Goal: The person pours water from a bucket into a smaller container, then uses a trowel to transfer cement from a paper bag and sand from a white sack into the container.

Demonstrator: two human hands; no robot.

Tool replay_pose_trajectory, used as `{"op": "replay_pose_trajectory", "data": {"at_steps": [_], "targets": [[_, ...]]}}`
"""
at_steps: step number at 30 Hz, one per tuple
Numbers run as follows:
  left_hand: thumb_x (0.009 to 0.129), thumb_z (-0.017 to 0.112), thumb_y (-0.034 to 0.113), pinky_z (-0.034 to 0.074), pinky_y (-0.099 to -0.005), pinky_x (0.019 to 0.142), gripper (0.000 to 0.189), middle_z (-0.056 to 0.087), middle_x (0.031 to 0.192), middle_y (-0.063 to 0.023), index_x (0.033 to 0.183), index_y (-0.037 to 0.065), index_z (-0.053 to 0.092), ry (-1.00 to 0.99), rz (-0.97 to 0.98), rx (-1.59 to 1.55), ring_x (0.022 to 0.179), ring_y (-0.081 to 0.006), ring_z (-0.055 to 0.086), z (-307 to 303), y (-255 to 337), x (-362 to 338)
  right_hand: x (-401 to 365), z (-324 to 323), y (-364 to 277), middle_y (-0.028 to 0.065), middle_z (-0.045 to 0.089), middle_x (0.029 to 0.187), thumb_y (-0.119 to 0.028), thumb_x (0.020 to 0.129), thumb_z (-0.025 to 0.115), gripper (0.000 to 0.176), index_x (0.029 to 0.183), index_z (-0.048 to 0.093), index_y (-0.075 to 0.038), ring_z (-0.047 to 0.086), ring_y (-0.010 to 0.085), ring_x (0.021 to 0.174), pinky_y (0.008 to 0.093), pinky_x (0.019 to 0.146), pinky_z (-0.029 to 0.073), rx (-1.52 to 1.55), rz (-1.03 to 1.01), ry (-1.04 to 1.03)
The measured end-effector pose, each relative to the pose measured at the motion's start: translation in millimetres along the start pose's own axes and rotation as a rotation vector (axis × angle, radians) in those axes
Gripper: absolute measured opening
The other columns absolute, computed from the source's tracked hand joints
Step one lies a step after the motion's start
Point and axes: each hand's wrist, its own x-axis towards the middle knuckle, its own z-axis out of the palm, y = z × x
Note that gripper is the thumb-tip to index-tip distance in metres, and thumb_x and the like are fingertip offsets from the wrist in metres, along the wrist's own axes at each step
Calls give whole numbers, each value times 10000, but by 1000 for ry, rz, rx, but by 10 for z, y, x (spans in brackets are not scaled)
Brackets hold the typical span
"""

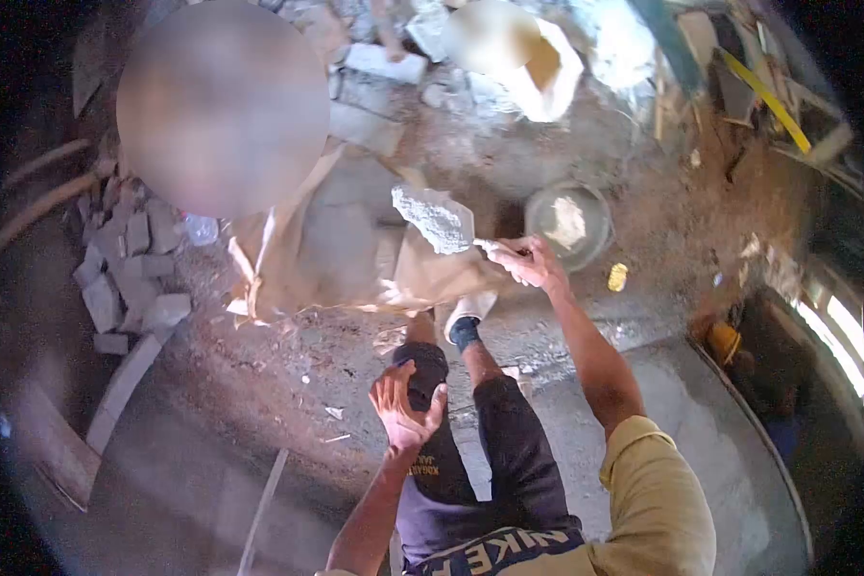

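Observation:
My right hand (528, 262) is closed around the handle of a trowel (442, 223), held out in front of me. Pale grey, lumpy mortar (430, 216) covers part of the trowel's blade. The blade is over a large torn brown paper bag (432, 274) on the ground. Just beyond my right hand stands a round bucket (595, 252) with whitish material (564, 223) inside. My left hand (408, 408) hovers by my knee, its fingers apart and bent, with nothing in it.
Broken bricks and blocks (134, 259) are heaped at the left. More rubble (384, 64) and a white sack (557, 82) lie at the far side. A yellow strip (766, 101) leans at the upper right. A small yellow item (617, 277) rests on the dirt floor.

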Motion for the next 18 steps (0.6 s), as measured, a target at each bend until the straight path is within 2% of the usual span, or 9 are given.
{"op": "replay_pose_trajectory", "data": {"at_steps": [3,4,8,10,15,17,18], "targets": [[721,735,343,349,-475,939,541,571,1077,-121,1141,64,539,-72,69,76,1048,-322,514,103,28,25,-395,-238,403,5,555,547,-358,789,730,344,881,698,-28,484,79,413,249,378,356,167,42,77],[713,739,344,354,-470,938,516,583,1055,-133,1111,66,565,-74,73,91,1034,-326,523,132,49,43,-515,-319,547,2,536,532,-345,800,719,326,843,690,-22,474,81,403,252,367,342,282,48,130],[717,736,349,368,-455,926,456,604,1007,-158,1043,55,610,-108,44,110,987,-330,549,214,56,82,-937,-652,1014,-4,508,520,-319,810,702,306,771,655,-20,461,86,393,259,356,318,403,65,216],[720,734,349,369,-455,921,457,603,998,-154,1047,55,608,-114,58,110,978,-330,550,249,49,94,-1038,-752,1241,-23,495,527,-293,804,706,258,749,638,-50,432,74,387,251,355,307,491,142,295],[716,738,343,375,-448,905,454,602,963,-137,1044,56,607,-111,53,97,947,-323,557,283,120,140,-1032,-936,1553,-19,497,542,-311,802,689,252,774,639,-65,431,95,389,259,366,315,418,239,401],[707,745,329,381,-433,892,446,601,929,-106,1035,60,610,-40,121,111,918,-297,564,329,84,137,-877,-947,1713,17,512,546,-323,790,704,319,731,620,-21,468,111,407,282,369,339,363,320,514],[707,745,329,381,-433,892,446,601,929,-106,1035,60,610,-40,125,111,918,-297,564,335,85,137,-832,-1013,1739,27,514,550,-328,791,701,344,687,585,-22,477,122,416,297,375,356,361,327,449]]}}
